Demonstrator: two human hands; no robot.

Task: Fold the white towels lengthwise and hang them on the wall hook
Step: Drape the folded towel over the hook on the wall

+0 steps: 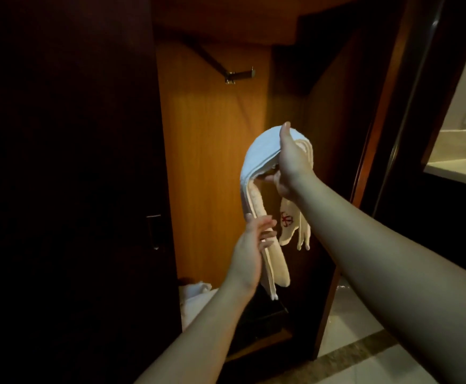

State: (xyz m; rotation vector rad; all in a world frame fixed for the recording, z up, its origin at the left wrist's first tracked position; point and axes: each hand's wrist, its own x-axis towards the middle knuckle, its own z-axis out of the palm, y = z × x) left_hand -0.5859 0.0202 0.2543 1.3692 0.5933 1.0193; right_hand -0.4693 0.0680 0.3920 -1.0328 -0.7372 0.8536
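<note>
We hold the white towel at the centre of the frame, in front of the open wooden closet. The towel is folded into a long narrow band and draped over our right hand, so its long axis bends into an inverted U: the crest sits at the top, and both ends point downward. The left limb of the band runs down and slightly right toward the lower centre of the frame; the right limb hangs shorter, behind the right wrist. The upper face looks pale bluish white; the hanging parts look cream under the warm light. A red embroidered mark shows on the shorter limb, and stitched edges run along the band.

Our right hand supports the fold from below, with the thumb pressed over the top of the crest; the other fingers are hidden under the cloth. Our left hand lies against the longer limb with fingers nearly straight and slightly spread, touching it rather than clasping it.

The wall hook sits in the upper centre of the frame, well above the towel. More white towels lie low in the closet
</note>
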